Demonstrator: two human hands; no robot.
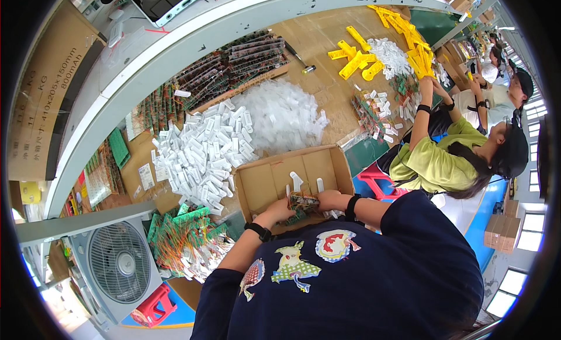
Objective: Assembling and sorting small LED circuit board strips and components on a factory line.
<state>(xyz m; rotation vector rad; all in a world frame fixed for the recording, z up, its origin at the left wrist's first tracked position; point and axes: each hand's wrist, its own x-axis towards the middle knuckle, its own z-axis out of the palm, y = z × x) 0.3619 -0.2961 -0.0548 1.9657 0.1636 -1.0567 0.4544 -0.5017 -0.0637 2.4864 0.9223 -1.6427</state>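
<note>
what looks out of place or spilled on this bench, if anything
One white piece looks stray: it lies by itself on the stacked boards, apart from the white heap. It may just have been dropped there. I see no clear damage or spill.

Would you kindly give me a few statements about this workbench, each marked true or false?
1. The left hand and right hand both hold a circuit board. True.
2. The cardboard box is closed. False: the cardboard box is open.
3. White pieces are heaped beside clear pieces. True.
4. The fan stands right of the cardboard box. False: the fan stands left of it.
5. Yellow pieces lie on the bench. True.
</note>
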